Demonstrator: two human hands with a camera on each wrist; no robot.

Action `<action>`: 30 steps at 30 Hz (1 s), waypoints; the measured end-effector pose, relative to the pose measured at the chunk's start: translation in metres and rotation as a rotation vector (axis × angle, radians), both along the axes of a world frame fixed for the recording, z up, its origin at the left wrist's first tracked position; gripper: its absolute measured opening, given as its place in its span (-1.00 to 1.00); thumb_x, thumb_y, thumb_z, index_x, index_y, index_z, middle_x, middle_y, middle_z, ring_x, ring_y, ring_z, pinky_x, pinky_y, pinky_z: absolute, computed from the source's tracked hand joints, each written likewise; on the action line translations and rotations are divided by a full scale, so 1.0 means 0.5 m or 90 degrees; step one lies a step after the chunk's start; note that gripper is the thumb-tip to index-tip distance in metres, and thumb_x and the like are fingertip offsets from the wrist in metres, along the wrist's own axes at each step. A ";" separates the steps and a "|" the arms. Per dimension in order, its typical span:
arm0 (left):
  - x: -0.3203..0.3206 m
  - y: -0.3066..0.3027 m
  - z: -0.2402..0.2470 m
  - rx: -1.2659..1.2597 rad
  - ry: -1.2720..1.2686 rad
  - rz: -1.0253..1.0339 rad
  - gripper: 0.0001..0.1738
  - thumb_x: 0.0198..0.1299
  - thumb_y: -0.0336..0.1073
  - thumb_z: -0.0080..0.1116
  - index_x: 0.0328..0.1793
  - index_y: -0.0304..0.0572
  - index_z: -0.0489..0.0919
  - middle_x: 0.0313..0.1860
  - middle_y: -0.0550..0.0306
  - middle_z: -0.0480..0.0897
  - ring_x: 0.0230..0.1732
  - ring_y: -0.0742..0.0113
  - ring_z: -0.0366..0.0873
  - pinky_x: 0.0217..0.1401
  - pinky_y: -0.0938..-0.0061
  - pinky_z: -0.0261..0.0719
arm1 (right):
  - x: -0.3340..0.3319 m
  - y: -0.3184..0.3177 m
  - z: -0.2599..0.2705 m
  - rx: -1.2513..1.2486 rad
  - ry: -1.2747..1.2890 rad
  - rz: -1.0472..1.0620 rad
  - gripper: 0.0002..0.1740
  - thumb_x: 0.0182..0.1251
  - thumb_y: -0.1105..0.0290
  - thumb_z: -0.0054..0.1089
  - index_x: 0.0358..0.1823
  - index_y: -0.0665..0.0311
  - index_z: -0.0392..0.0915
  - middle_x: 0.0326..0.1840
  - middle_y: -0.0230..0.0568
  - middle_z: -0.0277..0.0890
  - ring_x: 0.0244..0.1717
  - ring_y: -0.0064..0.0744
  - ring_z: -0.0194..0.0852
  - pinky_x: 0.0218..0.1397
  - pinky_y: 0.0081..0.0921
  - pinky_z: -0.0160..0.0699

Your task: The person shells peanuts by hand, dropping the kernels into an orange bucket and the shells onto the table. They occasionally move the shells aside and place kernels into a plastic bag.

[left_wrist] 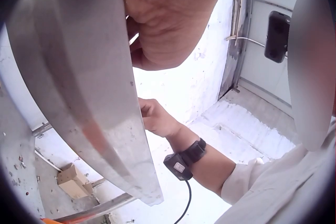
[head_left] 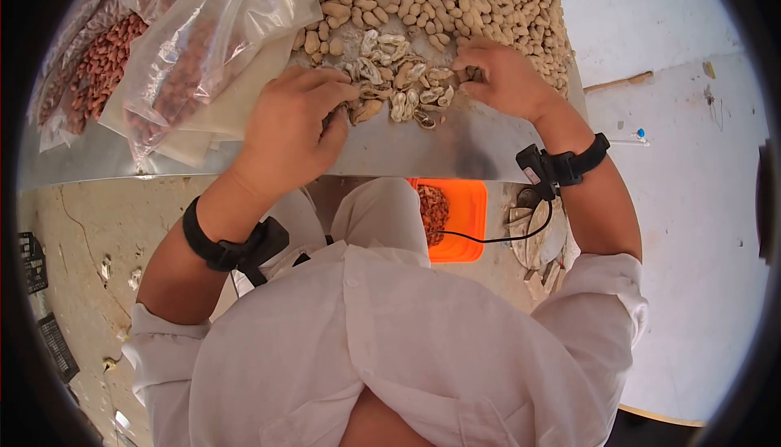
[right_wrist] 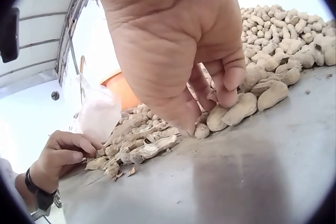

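Observation:
Split peanut shells (head_left: 403, 81) lie in a small heap on the metal table (head_left: 390, 150), between the two hands. The left hand (head_left: 297, 122) is at the heap's left side with bent fingers, beside a peanut pod (head_left: 366, 111); what lies inside its grasp is hidden. On the other side, the right hand (head_left: 508, 81) reaches down at the edge of the whole peanuts (head_left: 439, 0). In the right wrist view its thumb and curled fingers close around a small pod (right_wrist: 201, 130), next to other pods (right_wrist: 241, 109). The left wrist view hides the left fingertips behind the table edge.
Clear plastic bags (head_left: 211, 48) with reddish kernels (head_left: 106, 65) lie at the table's left. Below the front edge stands an orange container (head_left: 464, 219) holding reddish pieces. A cable (head_left: 521, 238) hangs from the right wrist camera. Black crates (head_left: 57, 348) are on the floor at left.

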State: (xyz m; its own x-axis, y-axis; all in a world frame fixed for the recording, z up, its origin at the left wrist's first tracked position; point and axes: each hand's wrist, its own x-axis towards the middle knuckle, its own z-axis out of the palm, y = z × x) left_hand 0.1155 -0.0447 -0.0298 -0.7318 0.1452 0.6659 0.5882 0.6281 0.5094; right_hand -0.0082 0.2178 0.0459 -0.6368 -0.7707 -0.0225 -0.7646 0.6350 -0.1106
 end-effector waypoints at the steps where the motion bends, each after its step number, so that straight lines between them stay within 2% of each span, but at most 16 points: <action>1: 0.000 0.000 0.000 0.000 -0.004 0.001 -0.79 -0.10 -0.49 0.09 -0.28 -0.24 0.62 -0.22 0.05 0.64 -0.24 0.03 0.52 -0.17 0.26 0.51 | -0.004 0.004 -0.001 -0.002 0.015 0.010 -0.80 -0.04 0.44 0.18 -0.31 0.29 0.53 -0.19 -0.15 0.47 -0.15 -0.09 0.46 -0.11 -0.31 0.48; 7: 0.001 -0.001 0.002 0.002 -0.002 0.003 -0.79 -0.11 -0.50 0.10 -0.28 -0.23 0.62 -0.22 0.06 0.64 -0.25 0.04 0.52 -0.18 0.26 0.51 | 0.000 0.011 -0.022 -0.003 0.145 -0.052 -0.78 0.05 0.50 0.07 -0.22 0.26 0.52 -0.18 -0.15 0.48 -0.12 -0.08 0.48 -0.05 -0.24 0.49; 9: 0.000 -0.001 0.001 0.008 0.004 -0.002 -0.79 -0.11 -0.49 0.10 -0.28 -0.23 0.62 -0.22 0.06 0.64 -0.25 0.04 0.52 -0.18 0.25 0.50 | 0.012 -0.009 -0.016 -0.040 0.141 -0.028 -0.77 0.09 0.51 0.03 -0.19 0.26 0.53 -0.19 -0.14 0.48 -0.12 -0.07 0.48 -0.05 -0.24 0.49; 12: 0.006 -0.004 0.004 -0.005 -0.057 -0.018 -0.76 -0.10 -0.56 0.08 -0.22 -0.29 0.59 -0.12 -0.04 0.61 -0.12 -0.01 0.50 -0.07 0.29 0.49 | 0.011 -0.052 -0.010 -0.057 0.108 -0.047 -0.74 0.13 0.51 0.00 -0.14 0.25 0.54 -0.20 -0.10 0.48 -0.11 -0.06 0.48 -0.04 -0.24 0.49; 16: 0.007 -0.006 0.002 0.000 -0.041 -0.010 -0.75 -0.10 -0.56 0.09 -0.22 -0.28 0.59 -0.13 -0.02 0.61 -0.15 0.00 0.51 -0.10 0.29 0.50 | -0.029 -0.096 -0.028 -0.055 0.119 -0.035 -0.73 0.16 0.48 0.00 -0.11 0.24 0.55 -0.19 -0.05 0.49 -0.10 -0.05 0.48 -0.01 -0.25 0.47; 19: 0.007 -0.009 0.000 0.001 -0.027 -0.006 -0.75 -0.11 -0.56 0.10 -0.23 -0.28 0.59 -0.14 0.00 0.61 -0.16 0.01 0.51 -0.11 0.29 0.50 | -0.034 -0.120 -0.031 0.018 0.109 -0.046 -0.72 0.15 0.46 0.01 -0.10 0.25 0.55 -0.17 -0.01 0.49 -0.10 -0.03 0.48 0.01 -0.25 0.46; 22: 0.005 -0.009 -0.001 0.004 -0.023 -0.007 -0.75 -0.11 -0.57 0.09 -0.23 -0.28 0.59 -0.15 0.01 0.61 -0.17 0.01 0.51 -0.12 0.29 0.50 | -0.026 -0.133 -0.017 0.021 0.024 -0.063 -0.71 0.14 0.47 0.02 -0.09 0.26 0.55 -0.14 -0.02 0.50 -0.07 -0.03 0.47 0.02 -0.25 0.45; 25: 0.004 -0.009 -0.002 0.005 -0.026 -0.011 -0.76 -0.11 -0.57 0.09 -0.24 -0.28 0.58 -0.15 0.01 0.61 -0.18 0.01 0.51 -0.13 0.28 0.50 | -0.017 -0.117 -0.009 -0.035 -0.015 -0.010 -0.72 0.17 0.54 0.03 -0.07 0.28 0.53 -0.11 -0.06 0.48 -0.14 -0.09 0.48 -0.07 -0.34 0.46; 30: 0.005 -0.009 -0.002 0.011 -0.028 -0.005 -0.75 -0.12 -0.57 0.09 -0.24 -0.29 0.59 -0.15 0.01 0.61 -0.19 0.01 0.50 -0.13 0.28 0.50 | -0.005 -0.108 -0.016 -0.120 0.003 -0.060 -0.64 0.16 0.61 -0.03 0.01 0.28 0.48 0.02 0.01 0.43 0.01 -0.03 0.42 0.08 -0.32 0.41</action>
